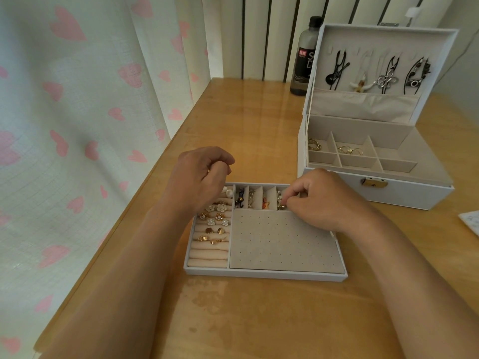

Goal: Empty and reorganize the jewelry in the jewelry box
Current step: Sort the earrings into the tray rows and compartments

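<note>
Nearest lies a bare stretch of glossy wooden tabletop (259, 320), worn pale in patches. On it sits the box's lift-out tray (264, 275), white-rimmed. It has cream ring rolls (207, 255) on the left that carry flower earrings (221, 208) and gold studs. A perforated grey pad (280, 239) takes up its right side, and a row of small compartments runs along the far edge.

The right hand (318, 198) reaches into the rightmost compartment, its grip pinched narrow on a small gold piece (282, 204). The left hand (199, 177) hovers over the tray's far left corner with its fingers curled. I cannot tell whether its grip holds anything.

Further right, apart from the tray, the white jewelry box (404, 193) stands open. Gold rings (350, 150) lie in its dividers and hair clips (337, 71) hang in the lid.

Behind it a dark bottle (303, 66) shows a red label patch and large letters "S" and "D", the rest hidden. The heart-print curtain (77, 125) hangs along the tabletop's left edge.
</note>
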